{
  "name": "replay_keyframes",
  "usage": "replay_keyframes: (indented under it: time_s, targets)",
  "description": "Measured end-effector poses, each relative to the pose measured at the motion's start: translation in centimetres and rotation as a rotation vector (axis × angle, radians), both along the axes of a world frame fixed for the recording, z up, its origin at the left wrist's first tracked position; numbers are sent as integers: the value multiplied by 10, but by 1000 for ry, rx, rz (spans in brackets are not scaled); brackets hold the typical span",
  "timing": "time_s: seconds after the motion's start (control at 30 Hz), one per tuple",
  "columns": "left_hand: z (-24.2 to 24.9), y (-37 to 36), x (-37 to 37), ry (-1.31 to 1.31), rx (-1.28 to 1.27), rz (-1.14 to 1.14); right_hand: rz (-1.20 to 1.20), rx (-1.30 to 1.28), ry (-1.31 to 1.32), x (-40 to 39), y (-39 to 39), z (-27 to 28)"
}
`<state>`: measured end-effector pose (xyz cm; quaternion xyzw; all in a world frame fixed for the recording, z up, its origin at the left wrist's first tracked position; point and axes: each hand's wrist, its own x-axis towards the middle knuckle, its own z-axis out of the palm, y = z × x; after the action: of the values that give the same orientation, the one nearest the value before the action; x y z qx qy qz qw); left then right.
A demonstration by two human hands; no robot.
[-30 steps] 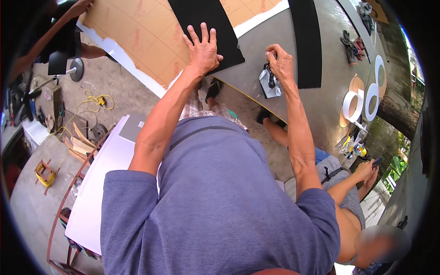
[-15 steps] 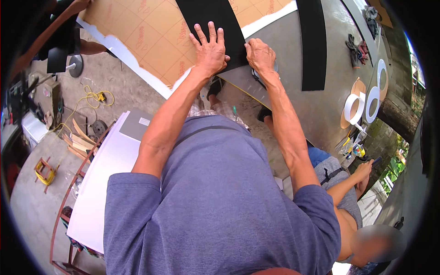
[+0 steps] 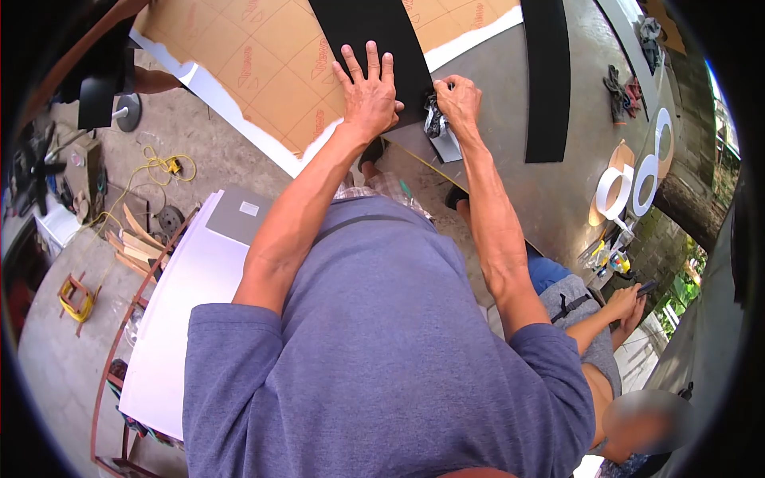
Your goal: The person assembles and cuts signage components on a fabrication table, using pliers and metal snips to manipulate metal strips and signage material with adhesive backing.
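Observation:
My left hand (image 3: 370,95) lies with its fingers spread on a wide black strip (image 3: 374,40), near the strip's lower end. At the strip's right edge my right hand (image 3: 458,101) is closed, its fingertips pinched on something too small to make out. Just below and left of it, a crumpled dark, shiny bundle with a pale flat piece (image 3: 446,146) rests at the table edge. Beneath the strip lies brown printed sheeting (image 3: 279,72) with torn white edges. A second black strip (image 3: 547,88) lies to the right on the grey table (image 3: 498,131).
White rings (image 3: 612,193), gloves (image 3: 617,95) and small tools sit on the table's right side. A person (image 3: 586,319) at the lower right holds a dark object; another person's arm shows at the upper left. A yellow cord (image 3: 163,166) lies on the floor.
My right hand has moved slightly, and more of the dark bundle and pale piece shows beside it. My left hand stays spread on the strip. The person at the right has brought their hands together.

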<state>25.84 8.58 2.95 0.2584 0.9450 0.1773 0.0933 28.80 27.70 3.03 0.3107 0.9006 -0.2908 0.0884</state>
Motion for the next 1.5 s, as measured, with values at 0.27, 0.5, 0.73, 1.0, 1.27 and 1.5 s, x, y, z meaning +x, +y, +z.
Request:
replay_keyframes:
  time_s: [0.27,0.5,0.73,1.0,1.27,1.5]
  targets:
    - [40,-5,-29,5,-10,-152,179,-243,91,8,20,30]
    - [86,9,-88,292,62,-572,325,-378,151,14,17,84]
    - [102,21,-125,92,-13,-847,-118,-936,15,21,8,88]
    - [87,3,-114,207,266,-790,-271,-1061,-9,35,-5,83]
    - [87,7,-98,73,285,-816,-407,-861,60,66,-22,107]
    - [86,12,-83,59,319,-811,-349,-555,-10,89,-16,110]
